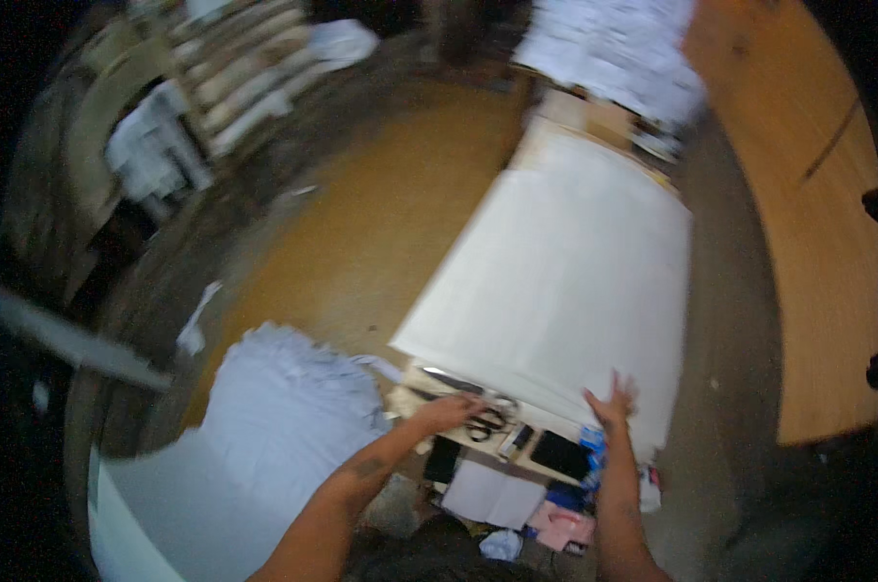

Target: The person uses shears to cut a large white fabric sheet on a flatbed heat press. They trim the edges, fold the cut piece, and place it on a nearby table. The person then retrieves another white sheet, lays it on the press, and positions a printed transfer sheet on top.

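Note:
My left hand (447, 413) reaches in from the lower left, over the near end of the table, and lies at the scissors (488, 423) with dark loop handles. Motion blur hides whether its fingers close on them. My right hand (611, 400) is open, thumb and fingers spread, above or on the near right part of a large white sheet (565, 272); contact is unclear. Nothing shows in that hand. Between my forearms lie a flat black object (560, 454), an open notebook (494, 493) with pale pages and a pink item (562, 525).
A heap of white cloth (293, 407) lies left of the table. Farther back, white material (609, 53) is piled beyond the sheet. A long orange-brown table (808, 223) runs along the right. Rolls on a rack (245, 73) stand at the far left.

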`<state>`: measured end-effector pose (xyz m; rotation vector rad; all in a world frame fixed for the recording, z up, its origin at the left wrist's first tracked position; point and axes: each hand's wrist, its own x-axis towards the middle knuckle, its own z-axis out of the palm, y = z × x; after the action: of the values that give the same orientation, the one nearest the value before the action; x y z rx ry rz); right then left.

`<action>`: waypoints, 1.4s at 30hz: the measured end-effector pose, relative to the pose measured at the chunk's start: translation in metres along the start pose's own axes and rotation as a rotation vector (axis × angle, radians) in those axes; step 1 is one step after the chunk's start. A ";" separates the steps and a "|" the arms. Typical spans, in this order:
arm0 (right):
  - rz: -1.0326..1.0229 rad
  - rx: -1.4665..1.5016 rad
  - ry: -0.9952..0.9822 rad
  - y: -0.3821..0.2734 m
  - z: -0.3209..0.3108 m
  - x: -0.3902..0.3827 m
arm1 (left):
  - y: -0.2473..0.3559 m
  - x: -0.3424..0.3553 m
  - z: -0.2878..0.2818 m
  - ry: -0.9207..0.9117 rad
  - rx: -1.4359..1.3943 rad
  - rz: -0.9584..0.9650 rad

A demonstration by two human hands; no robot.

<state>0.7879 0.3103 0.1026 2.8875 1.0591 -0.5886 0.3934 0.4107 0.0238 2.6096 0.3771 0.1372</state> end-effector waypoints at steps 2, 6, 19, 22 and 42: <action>-0.077 0.121 0.040 0.004 0.003 -0.005 | -0.004 0.012 0.020 0.087 -0.050 -0.014; -0.024 0.074 0.138 0.014 0.014 -0.011 | 0.008 0.035 0.045 0.493 -0.120 -0.115; -0.789 0.015 0.973 -0.182 0.054 -0.094 | 0.165 -0.434 0.134 0.665 -0.592 -1.421; -1.144 0.330 0.700 -0.269 0.095 -0.202 | 0.261 -0.587 0.188 1.437 -0.646 -2.111; -1.347 0.292 -1.204 -0.642 0.518 -0.949 | 0.467 -0.734 0.291 3.557 -0.433 -1.616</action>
<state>-0.4560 0.1444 0.0294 0.8665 2.3252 -2.0763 -0.1488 -0.3281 -0.0221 1.4473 -1.5191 -2.0773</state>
